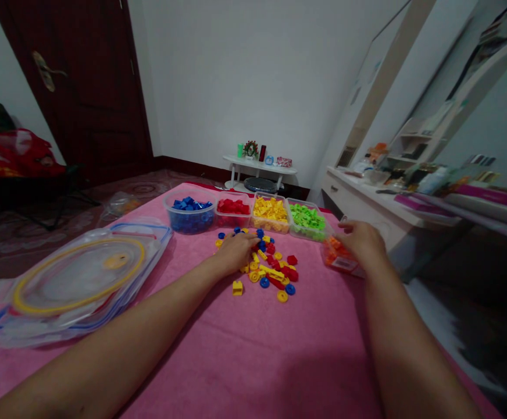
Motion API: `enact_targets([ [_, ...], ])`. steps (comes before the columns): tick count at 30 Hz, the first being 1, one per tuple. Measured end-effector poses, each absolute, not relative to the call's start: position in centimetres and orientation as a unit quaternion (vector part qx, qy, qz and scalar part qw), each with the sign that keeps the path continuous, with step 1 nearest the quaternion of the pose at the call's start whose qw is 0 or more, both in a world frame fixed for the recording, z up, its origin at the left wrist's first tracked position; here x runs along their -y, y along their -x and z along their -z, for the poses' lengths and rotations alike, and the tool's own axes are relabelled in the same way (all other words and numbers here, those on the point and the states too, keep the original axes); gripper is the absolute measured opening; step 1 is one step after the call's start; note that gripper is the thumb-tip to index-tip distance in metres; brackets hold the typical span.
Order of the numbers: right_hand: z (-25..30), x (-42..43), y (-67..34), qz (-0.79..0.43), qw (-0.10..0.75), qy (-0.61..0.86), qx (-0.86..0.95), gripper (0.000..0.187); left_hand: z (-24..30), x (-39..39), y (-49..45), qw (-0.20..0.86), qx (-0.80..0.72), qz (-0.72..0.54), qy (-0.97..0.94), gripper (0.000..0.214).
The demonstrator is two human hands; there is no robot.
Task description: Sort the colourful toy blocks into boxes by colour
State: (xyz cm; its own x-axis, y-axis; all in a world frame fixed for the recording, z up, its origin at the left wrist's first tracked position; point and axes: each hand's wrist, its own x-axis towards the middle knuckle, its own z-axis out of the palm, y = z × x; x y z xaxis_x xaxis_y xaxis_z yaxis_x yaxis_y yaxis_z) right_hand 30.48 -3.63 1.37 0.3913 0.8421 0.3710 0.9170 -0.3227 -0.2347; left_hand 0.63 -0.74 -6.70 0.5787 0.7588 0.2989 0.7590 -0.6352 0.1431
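Observation:
My left hand [237, 252] reaches into a loose pile of toy building pieces on a pink cloth [218, 349]. Its fingers are bent down together among blue and yellow pieces; whatever they pinch is hidden. The pile mixes red pieces [292, 272], blue wheels [290, 289], yellow wheels [282, 296] and yellow blocks [237, 288]. My right hand [362, 241] hovers, thumb and fingers apart, over a clear container of orange pieces [337, 251] at the right edge. No piece shows in it.
Behind the pile stand clear tubs of blue [190, 218], red [232, 210], yellow [271, 212] and green pieces [308, 221]. Stacked clear lids [79, 279] lie at the left. A cluttered white dresser [367, 195] is beyond the right edge.

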Motion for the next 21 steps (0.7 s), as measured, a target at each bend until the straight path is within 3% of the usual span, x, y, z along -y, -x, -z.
enact_targets([
  [5, -0.7, 3.1, -25.8, 0.052, 0.255, 0.715, 0.649, 0.029, 6.0, 1.1, -0.4, 0.022, 0.473, 0.142, 0.869, 0.035],
  [13, 0.9, 2.9, -22.2, 0.021, 0.250, 0.656, 0.712, 0.023, 5.0, 1.3, 0.1, 0.021, 0.466, 0.165, 0.869, 0.024],
  [18, 1.1, 2.8, -22.1, 0.041, 0.267, 0.639, 0.721, 0.022, 5.3, -0.8, -0.4, -0.020, 0.457, 0.168, 0.873, 0.079],
  [21, 1.4, 2.8, -21.9, 0.041, 0.273, 0.628, 0.727, 0.020, 5.9, -2.3, -0.8, -0.074, 0.439, 0.143, 0.884, 0.083],
])
